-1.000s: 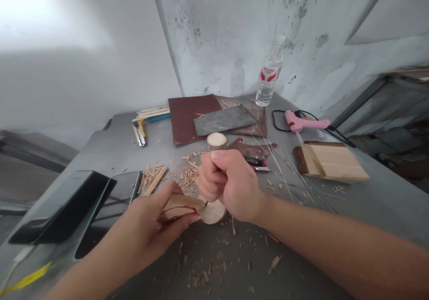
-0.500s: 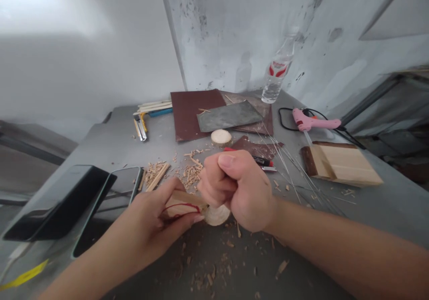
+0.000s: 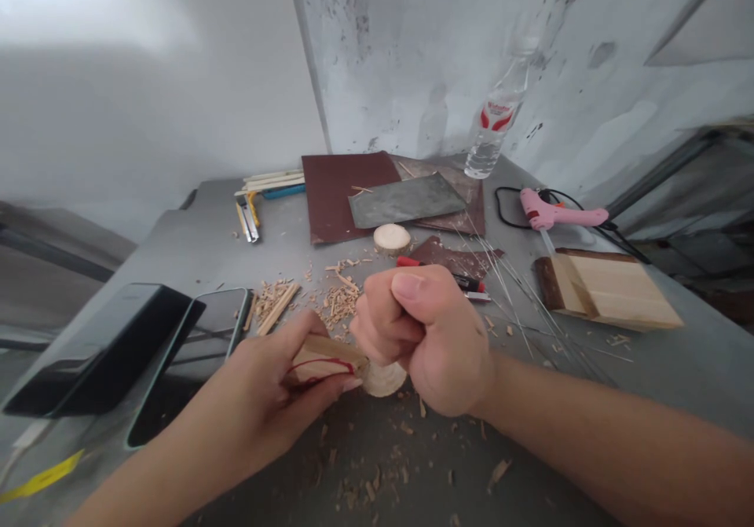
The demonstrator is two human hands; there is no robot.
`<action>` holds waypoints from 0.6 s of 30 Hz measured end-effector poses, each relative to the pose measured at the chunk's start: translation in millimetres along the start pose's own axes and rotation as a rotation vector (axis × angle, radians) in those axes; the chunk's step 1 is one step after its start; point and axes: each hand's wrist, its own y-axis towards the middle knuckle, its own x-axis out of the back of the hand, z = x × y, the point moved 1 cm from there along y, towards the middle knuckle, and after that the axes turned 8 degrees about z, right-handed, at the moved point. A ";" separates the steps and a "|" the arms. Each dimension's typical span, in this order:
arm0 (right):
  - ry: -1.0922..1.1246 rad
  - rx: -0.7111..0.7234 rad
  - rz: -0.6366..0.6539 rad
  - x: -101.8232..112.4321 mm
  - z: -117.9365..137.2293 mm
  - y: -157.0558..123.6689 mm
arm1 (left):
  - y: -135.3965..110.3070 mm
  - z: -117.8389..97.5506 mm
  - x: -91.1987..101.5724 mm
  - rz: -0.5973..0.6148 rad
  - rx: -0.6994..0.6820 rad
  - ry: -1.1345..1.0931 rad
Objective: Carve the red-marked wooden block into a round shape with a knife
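My left hand is closed around a small pale wood block that has a curved red line drawn on its side. Against the block's right end presses my right hand, curled into a fist with the thumb on top. Whatever that fist grips is hidden by its fingers. Below the block's end, a round wood slice lies on the table, partly covered by my right hand. Wood shavings are scattered around both hands. Just behind the fist lies a red and black marker, partly hidden.
Another wood slice sits by sandpaper sheets. At left are a utility knife, a phone and a black device. On the right are thin wires, a pink glue gun, a wooden block and a water bottle.
The view has shifted slightly, so the background things sit a little farther right. Both hands keep their grips, and the fist stays against the block's end.
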 end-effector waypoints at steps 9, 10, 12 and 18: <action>-0.286 -0.063 0.155 -7.1 1.8 2.6 | -5.2 7.8 1.3 0.057 0.027 -0.018; -0.343 -0.082 0.183 -8.1 2.9 3.2 | -4.8 6.5 1.3 0.042 0.018 -0.025; -0.372 -0.100 0.183 -8.0 2.7 3.3 | -3.1 2.9 1.5 0.037 0.000 -0.057; -0.019 -0.137 -0.002 7.8 0.0 3.1 | 2.1 0.5 2.8 0.050 0.019 -0.142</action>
